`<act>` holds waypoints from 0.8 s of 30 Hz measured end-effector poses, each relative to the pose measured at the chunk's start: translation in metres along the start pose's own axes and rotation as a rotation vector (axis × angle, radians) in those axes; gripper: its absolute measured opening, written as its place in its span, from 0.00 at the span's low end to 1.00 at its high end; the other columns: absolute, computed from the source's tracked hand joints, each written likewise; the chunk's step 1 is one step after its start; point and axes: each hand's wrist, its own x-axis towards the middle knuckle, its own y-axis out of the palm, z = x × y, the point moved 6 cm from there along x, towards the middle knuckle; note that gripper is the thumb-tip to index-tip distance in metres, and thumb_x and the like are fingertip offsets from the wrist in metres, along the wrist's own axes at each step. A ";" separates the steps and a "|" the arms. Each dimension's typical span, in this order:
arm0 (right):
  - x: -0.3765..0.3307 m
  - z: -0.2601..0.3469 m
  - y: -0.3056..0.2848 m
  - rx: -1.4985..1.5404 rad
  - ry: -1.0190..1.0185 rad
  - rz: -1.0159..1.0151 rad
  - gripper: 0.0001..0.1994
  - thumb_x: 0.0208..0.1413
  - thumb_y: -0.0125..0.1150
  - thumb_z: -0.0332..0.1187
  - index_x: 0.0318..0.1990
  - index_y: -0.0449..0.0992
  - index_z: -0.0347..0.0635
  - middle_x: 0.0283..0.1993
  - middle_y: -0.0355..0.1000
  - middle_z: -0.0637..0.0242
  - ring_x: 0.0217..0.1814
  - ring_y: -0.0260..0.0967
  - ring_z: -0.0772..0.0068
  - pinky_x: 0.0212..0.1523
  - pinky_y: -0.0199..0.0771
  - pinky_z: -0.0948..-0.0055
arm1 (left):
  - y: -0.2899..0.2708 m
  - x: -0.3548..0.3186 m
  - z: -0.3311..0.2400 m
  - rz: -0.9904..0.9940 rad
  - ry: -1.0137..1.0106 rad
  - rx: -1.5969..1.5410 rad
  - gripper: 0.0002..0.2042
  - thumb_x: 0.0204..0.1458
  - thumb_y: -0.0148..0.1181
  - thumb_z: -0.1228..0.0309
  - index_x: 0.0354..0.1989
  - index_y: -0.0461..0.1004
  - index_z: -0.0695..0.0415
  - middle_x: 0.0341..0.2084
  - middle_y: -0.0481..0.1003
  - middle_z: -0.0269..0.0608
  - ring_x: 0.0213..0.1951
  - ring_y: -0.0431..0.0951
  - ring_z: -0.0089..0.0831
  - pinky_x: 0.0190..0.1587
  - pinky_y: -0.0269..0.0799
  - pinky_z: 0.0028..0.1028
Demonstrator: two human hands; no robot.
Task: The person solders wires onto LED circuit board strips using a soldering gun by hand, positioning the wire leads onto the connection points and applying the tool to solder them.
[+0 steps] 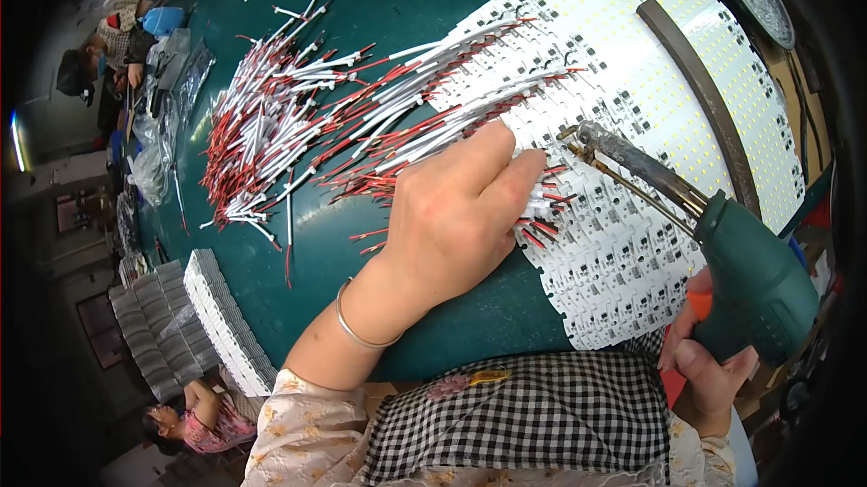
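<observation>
Green table (461,333): spreads under everything, bare strip between the left forearm and the lower edge of the boards

White circuit boards (601,293): laid side by side in a sheet at the right half, with a dark curved bar (706,85) lying across them

Loose wire pile (257,139): red and white, heaped left of the boards, well apart from both hands

Wire rows (470,63): fanned from the table onto the boards, beyond the left hand, ends pointing right

Soldering gun (759,261): over the boards at lower right, long axis slanting from the handle up and left toward the left fingers

Left hand (461,203): nearer to the wires, back turned up, wrist low over the table edge of the boards, fingers curled closed around a bundle; fingertips partly hidden

Right hand (709,365): low at the right, fingers wrapped on the gun's handle by the orange trigger (700,305)

Wire bundle (545,204): under the left fingers, lying roughly left to right, dark and red ends jutting out right

Iron tip (569,133): just right of and slightly beyond the left index finger, apart from it; contact with a board I cannot tell
</observation>
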 end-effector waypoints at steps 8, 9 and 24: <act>-0.005 -0.016 -0.009 -0.076 0.215 0.132 0.30 0.42 0.64 0.28 0.52 0.59 0.25 0.37 0.64 0.56 0.17 0.61 0.76 0.15 0.67 0.79 | 0.002 -0.003 -0.002 -0.023 0.009 0.025 0.17 0.30 0.59 0.82 0.35 0.71 0.64 0.23 0.65 0.41 0.20 0.70 0.34 0.18 0.66 0.30; -0.006 -0.018 -0.008 -0.077 0.215 0.129 0.30 0.42 0.64 0.28 0.52 0.59 0.25 0.37 0.64 0.56 0.17 0.61 0.76 0.15 0.67 0.79 | 0.002 -0.003 -0.002 -0.029 0.010 0.014 0.17 0.30 0.59 0.82 0.35 0.71 0.64 0.23 0.65 0.41 0.19 0.70 0.34 0.18 0.66 0.30; -0.006 -0.018 -0.003 -0.090 0.157 0.043 0.30 0.41 0.64 0.27 0.53 0.59 0.26 0.35 0.65 0.56 0.20 0.62 0.76 0.17 0.67 0.77 | 0.002 0.003 -0.004 -0.003 -0.066 0.030 0.12 0.33 0.56 0.83 0.31 0.71 0.64 0.22 0.61 0.41 0.18 0.68 0.33 0.18 0.66 0.30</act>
